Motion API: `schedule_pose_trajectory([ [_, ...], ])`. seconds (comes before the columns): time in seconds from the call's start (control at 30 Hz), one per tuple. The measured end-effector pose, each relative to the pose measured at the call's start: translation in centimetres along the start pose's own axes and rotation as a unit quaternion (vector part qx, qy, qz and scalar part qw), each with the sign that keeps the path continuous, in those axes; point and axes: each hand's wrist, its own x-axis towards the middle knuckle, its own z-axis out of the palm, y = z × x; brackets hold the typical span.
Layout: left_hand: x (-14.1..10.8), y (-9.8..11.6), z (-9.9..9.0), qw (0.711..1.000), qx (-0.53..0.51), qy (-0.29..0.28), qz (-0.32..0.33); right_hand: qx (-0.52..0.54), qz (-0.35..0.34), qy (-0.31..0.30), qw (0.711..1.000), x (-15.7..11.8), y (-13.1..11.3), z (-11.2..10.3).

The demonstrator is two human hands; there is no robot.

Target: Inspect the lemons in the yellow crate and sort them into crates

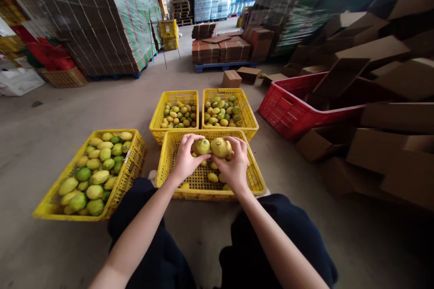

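Observation:
My left hand [187, 156] grips a greenish-yellow lemon [201, 146] between thumb and fingers. Beside it, my right hand [237, 162] is closed on a yellower, larger lemon [221, 147]. Both fruits are held up side by side, very close together, with their ends towards me. Below them stands a yellow plastic crate [166, 158] with a perforated floor, holding several loose lemons [213, 177]. My hands and forearms hide part of that crate's inside.
Two yellow crates [157, 119] [251, 119] of small lemons stand just beyond. At left is a fuller crate [130, 176] of green and yellow lemons. A red crate [288, 113] and heaped cardboard boxes [383, 144] fill the right side. Wrapped pallet stacks [91, 18] rise behind.

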Motion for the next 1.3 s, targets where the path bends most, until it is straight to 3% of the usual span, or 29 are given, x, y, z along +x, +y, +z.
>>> schedule_pose_trajectory([
  [0.1, 0.3, 0.0, -0.2, 0.997, -0.067, 0.003, -0.042, 0.096, 0.081, -0.028, 0.992, 0.5, 0.1, -0.3],
  [0.17, 0.6, -0.1, -0.4, 0.985, -0.151, -0.002, -0.082, 0.181, 0.146, -0.051, 0.971, 0.9, 0.3, -0.5],
  [0.3, 1.0, -0.2, -0.7, 0.929, -0.303, 0.017, -0.212, 0.299, 0.256, -0.066, 0.917, 1.2, 0.4, -0.9],
  [0.43, 1.0, -0.4, -0.8, 0.875, -0.375, 0.016, -0.306, 0.344, 0.347, -0.086, 0.868, 1.2, 0.4, -1.0],
  [0.6, 0.8, -0.3, 0.2, 0.833, -0.416, 0.031, -0.363, 0.329, 0.35, -0.108, 0.87, 0.9, 0.2, -0.4],
  [0.73, 0.4, -0.3, 1.6, 0.798, -0.483, 0.007, -0.361, 0.309, 0.339, -0.116, 0.881, 0.3, 0.0, 0.1],
  [0.83, 0.1, -0.6, 2.1, 0.796, -0.489, -0.01, -0.357, 0.27, 0.311, -0.126, 0.902, 0.0, -0.1, 0.3],
  [0.97, -0.2, -0.9, 2.2, 0.824, -0.449, 0.009, -0.346, 0.237, 0.308, -0.122, 0.913, -0.3, -0.4, 0.5],
  [1.3, -0.1, -0.9, 2.7, 0.826, -0.446, -0.009, -0.345, 0.451, 0.387, -0.102, 0.798, 0.2, -1.1, -0.1],
])
